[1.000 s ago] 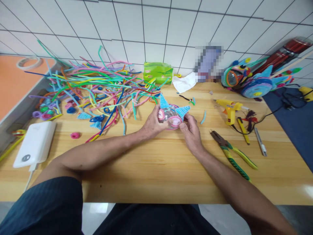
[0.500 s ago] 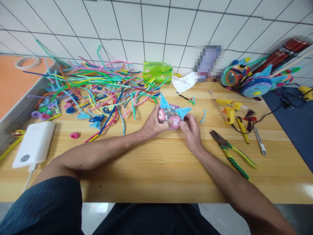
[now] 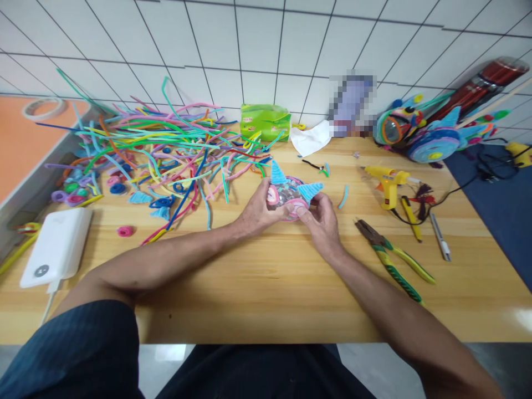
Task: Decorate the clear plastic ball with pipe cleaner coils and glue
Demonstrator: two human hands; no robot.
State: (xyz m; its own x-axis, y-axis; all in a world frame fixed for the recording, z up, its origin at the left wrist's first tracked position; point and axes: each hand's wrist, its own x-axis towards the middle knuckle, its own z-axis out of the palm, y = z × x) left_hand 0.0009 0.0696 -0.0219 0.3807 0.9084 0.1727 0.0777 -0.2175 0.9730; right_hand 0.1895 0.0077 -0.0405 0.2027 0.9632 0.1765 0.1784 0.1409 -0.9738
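Between my two hands is a small pipe-cleaner craft figure (image 3: 291, 191) with a clear, shiny round body, pink rings on its front and two blue pointed ears. My left hand (image 3: 260, 208) is closed round its left side, with the thumb along the front lower edge. On the other side my right hand (image 3: 322, 221) grips it, its thumb pressed on the pink ring at the front. The fingers behind the figure are partly hidden. A short blue pipe-cleaner piece (image 3: 343, 197) lies on the table just right of my right hand.
Loose pipe cleaners (image 3: 166, 144) are heaped at the left, behind a white power bank (image 3: 58, 244). To the right lie pliers (image 3: 386, 255), a yellow glue gun (image 3: 388, 183), and a cutter (image 3: 440, 237). A finished-looking craft piece (image 3: 434, 143) and a red flask (image 3: 482, 88) are at back right.
My right thumb has slid a little left onto the pink ring of the figure. Both hands keep hold of it, and the whole view has shifted slightly.
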